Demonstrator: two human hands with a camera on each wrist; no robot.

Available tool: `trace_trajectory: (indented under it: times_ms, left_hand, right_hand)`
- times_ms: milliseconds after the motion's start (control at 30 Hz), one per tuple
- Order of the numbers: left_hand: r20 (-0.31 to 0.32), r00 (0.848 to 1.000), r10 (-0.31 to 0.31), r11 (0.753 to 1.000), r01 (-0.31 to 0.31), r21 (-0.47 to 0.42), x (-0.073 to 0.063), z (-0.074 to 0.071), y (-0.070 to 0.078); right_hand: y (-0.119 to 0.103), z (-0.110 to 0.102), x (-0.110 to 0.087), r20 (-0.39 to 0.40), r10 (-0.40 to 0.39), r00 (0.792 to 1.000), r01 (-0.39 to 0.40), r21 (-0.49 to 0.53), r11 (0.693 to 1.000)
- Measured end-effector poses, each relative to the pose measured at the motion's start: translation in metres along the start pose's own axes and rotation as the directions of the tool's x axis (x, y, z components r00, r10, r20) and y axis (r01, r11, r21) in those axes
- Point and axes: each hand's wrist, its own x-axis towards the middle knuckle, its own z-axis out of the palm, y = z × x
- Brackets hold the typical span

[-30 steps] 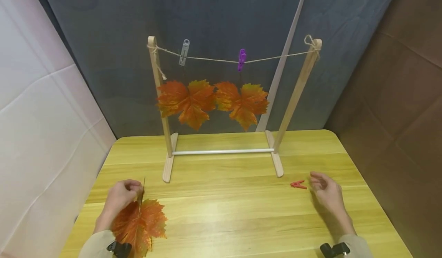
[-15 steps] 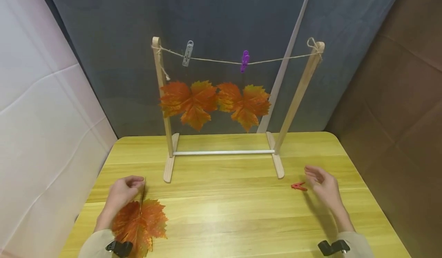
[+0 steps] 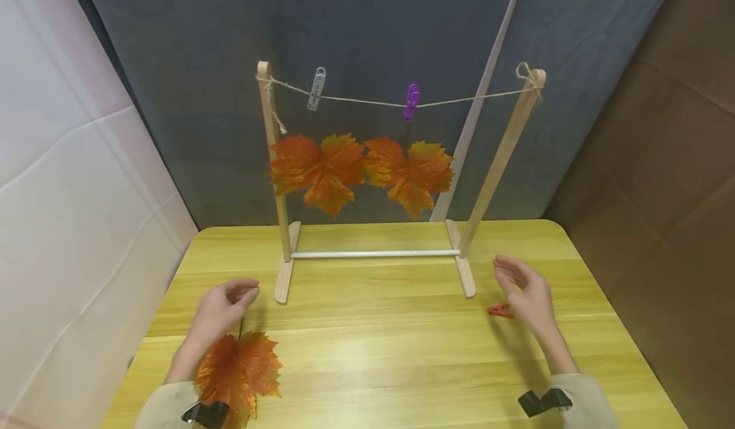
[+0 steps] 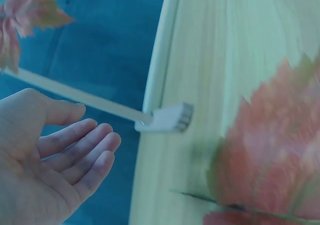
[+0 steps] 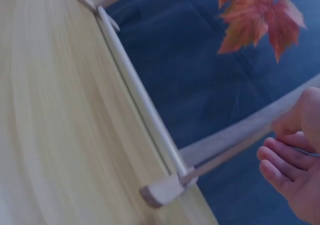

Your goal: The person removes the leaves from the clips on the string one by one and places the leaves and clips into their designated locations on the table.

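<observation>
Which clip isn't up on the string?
The red clip. It lies on the table, close to the right hand in the head view, while the see-through clip and the purple clip are both on the string.

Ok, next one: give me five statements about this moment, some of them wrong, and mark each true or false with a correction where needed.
1. The purple clothespin is on the string. True.
2. The left hand grips the loose leaf by its stem. False: that hand holds nothing, and the leaf lies on the table.
3. The right hand holds nothing. True.
4. The red clothespin is clipped to the string. False: it lies on the table near the right hand.
5. Three leaves hang below the string. False: only two hang there.
</observation>
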Motion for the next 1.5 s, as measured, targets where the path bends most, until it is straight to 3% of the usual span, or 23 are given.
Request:
trace_trajectory:
  times_ms: [200, 333, 567, 733, 1000, 1133, 1333, 1500]
  left_hand:
    - [-0.002, 0.998, 0.055, 0.998, -0.055, -0.027, 0.001, 0.002, 0.021]
    - [-0.011, 0.994, 0.104, 0.993, -0.105, -0.053, 0.006, 0.005, 0.031]
    - [-0.061, 0.974, 0.219, 0.972, -0.223, -0.074, 0.014, 0.014, 0.049]
    - [-0.069, 0.964, 0.259, 0.958, -0.265, -0.106, 0.02, 0.018, 0.068]
    - [-0.081, 0.945, 0.316, 0.933, -0.325, -0.151, 0.03, 0.019, 0.096]
    - [-0.07, 0.926, 0.37, 0.913, -0.376, -0.159, 0.035, 0.02, 0.11]
    - [-0.087, 0.876, 0.475, 0.867, -0.483, -0.123, 0.045, 0.02, 0.131]
    - [-0.092, 0.858, 0.505, 0.846, -0.513, -0.142, 0.054, 0.017, 0.148]
  right_hand:
    - [-0.013, 0.007, 0.006, -0.018, -0.091, 0.996, 0.092, 0.028, 0.995]
    - [-0.027, 0.013, 0.011, -0.036, -0.113, 0.993, 0.116, 0.1, 0.988]
    - [-0.053, 0.022, 0.019, -0.068, -0.157, 0.985, 0.168, 0.202, 0.965]
    - [-0.071, 0.026, 0.027, -0.082, -0.2, 0.976, 0.213, 0.222, 0.951]
    - [-0.1, 0.031, 0.041, -0.03, -0.236, 0.971, 0.235, 0.289, 0.928]
    - [-0.116, 0.033, 0.049, -0.034, -0.244, 0.969, 0.242, 0.315, 0.918]
    - [-0.135, 0.038, 0.06, -0.036, -0.281, 0.959, 0.277, 0.325, 0.904]
    - [-0.149, 0.043, 0.067, -0.036, -0.301, 0.953, 0.296, 0.324, 0.899]
